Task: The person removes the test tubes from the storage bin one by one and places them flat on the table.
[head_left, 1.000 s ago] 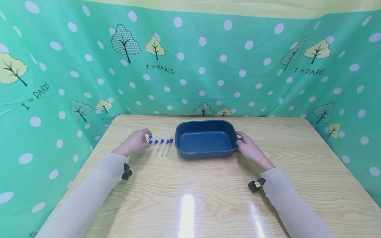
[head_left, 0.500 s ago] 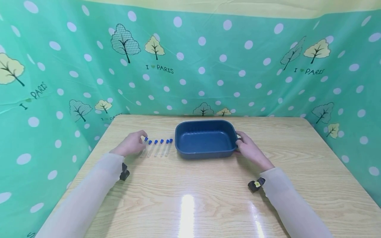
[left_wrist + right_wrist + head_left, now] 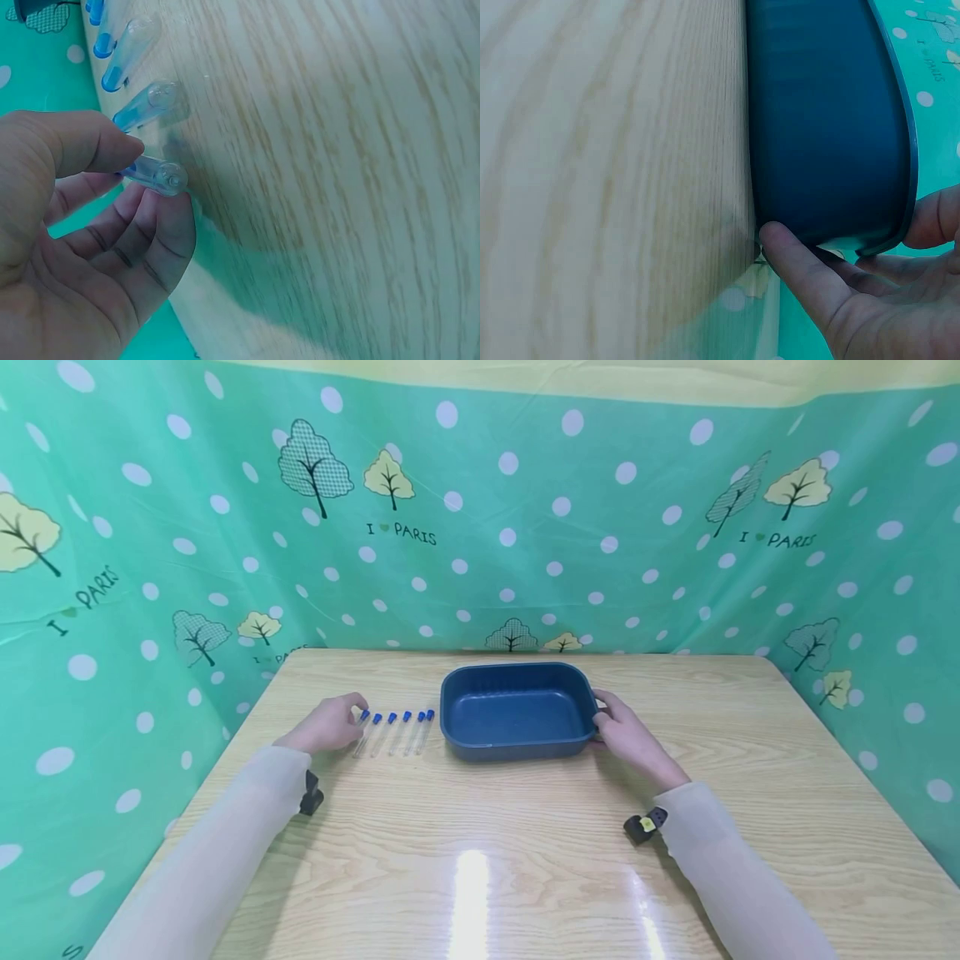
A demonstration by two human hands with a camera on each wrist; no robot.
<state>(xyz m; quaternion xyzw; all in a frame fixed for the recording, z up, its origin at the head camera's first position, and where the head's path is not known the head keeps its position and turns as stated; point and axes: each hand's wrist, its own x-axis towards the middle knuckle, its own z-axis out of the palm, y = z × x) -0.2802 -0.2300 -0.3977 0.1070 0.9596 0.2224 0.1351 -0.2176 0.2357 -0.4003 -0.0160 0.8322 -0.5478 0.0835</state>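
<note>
My left hand (image 3: 330, 724) pinches a clear tube with a blue cap (image 3: 156, 175) between thumb and fingertips, low over the table. In the head view it is the leftmost of a row of several such capped tubes (image 3: 394, 737), caps toward the back. The tube's capped end is hidden behind the thumb in the left wrist view. My right hand (image 3: 626, 731) grips the right end of a dark blue rectangular basin (image 3: 517, 752), thumb at the rim and fingers around the end wall. The basin stands upright, just right of the row, and its inside shows bare.
The wood-grain table (image 3: 555, 852) extends in front of the basin and to its right. A green polka-dot cloth (image 3: 510, 510) hangs behind the table and along both sides. A black wrist camera (image 3: 311, 793) sits under the left sleeve.
My left hand has moved left and down with its tube, which now lies in line with the row at its left end. The right hand and the basin have stayed in place.
</note>
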